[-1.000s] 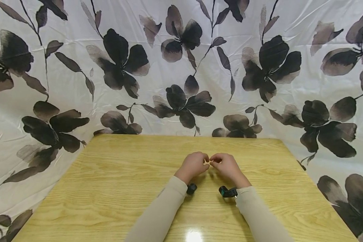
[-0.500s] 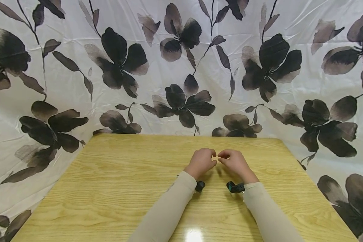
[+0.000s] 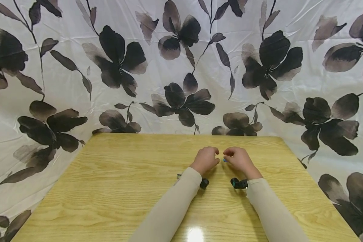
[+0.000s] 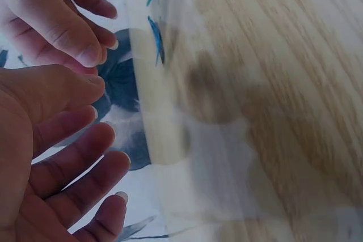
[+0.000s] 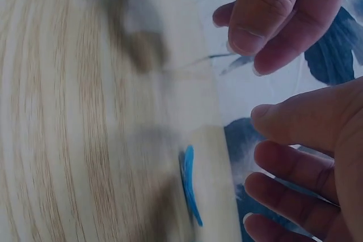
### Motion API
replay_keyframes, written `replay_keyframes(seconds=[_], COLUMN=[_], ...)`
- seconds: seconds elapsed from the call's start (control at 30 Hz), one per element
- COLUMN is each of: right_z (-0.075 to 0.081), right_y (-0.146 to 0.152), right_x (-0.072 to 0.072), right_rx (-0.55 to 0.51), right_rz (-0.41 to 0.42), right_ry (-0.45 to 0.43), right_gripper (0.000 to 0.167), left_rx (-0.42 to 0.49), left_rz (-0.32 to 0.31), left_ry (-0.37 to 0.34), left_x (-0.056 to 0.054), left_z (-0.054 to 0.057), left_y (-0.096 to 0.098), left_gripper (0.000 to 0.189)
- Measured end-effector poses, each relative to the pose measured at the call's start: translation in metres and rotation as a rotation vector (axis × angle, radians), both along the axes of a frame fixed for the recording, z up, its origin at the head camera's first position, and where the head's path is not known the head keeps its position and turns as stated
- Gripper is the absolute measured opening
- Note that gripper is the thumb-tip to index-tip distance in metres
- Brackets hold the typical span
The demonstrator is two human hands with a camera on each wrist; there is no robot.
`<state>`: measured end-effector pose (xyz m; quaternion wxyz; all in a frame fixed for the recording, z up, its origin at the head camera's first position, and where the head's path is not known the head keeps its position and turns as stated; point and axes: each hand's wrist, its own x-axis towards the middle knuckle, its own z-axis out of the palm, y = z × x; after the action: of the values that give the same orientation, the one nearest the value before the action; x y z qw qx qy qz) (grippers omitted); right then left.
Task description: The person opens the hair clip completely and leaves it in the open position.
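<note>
My left hand [image 3: 206,160] and right hand [image 3: 239,161] are held over the far half of the table, fingertips facing each other across a narrow gap. The left hand [image 4: 62,151] has loosely bent, spread fingers with nothing between them in the left wrist view. Likewise, the right hand [image 5: 317,162] holds nothing, its thumb apart from the fingers. A thin, curved blue strip [image 5: 191,188] lies on the table near its far edge. In the head view, a bit of this blue strip [image 3: 225,160] shows below the right fingertips. The left wrist view shows two teal slivers [image 4: 157,41].
A small greyish thing [image 3: 179,175] peeks out beside the left sleeve, which hides most of it. The wood-grain table [image 3: 115,188] reaches to a floral cloth [image 3: 157,67] hanging behind it. Black wrist cameras [image 3: 238,183] sit under both wrists.
Both hands have moved right and slightly farther from me, the gap between them staying small. The blue strip below the right fingers and the greyish thing by the left sleeve have come into view.
</note>
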<state>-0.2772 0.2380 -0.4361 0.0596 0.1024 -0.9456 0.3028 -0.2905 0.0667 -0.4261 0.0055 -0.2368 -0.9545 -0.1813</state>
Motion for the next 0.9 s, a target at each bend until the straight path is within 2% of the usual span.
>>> replay_keyframes(seconds=[0.17,0.47,0.67,0.9], right_z=[0.000,-0.002,-0.007,-0.013], right_y=[0.008,0.021,0.025,0.027], right_x=[-0.003,-0.008,-0.006,-0.007], right_rx=[0.032,0.040,0.049,0.089], right_rz=[-0.015,-0.032,-0.042,-0.056], right_ry=[-0.016,-0.061,-0.108,-0.128], right_gripper=[0.021,0.022,0.022,0.023], left_rx=[0.022,0.023,-0.011,-0.015], left_rz=[0.007,0.022,0.048,0.058], left_ry=[-0.034,-0.069,-0.082,-0.098], left_x=[-0.006,-0.010,-0.009,-0.009], left_z=[-0.005,-0.011,-0.017,-0.017], left_y=[0.008,0.020,0.026,0.030], left_gripper=[0.026,0.026,0.025,0.023])
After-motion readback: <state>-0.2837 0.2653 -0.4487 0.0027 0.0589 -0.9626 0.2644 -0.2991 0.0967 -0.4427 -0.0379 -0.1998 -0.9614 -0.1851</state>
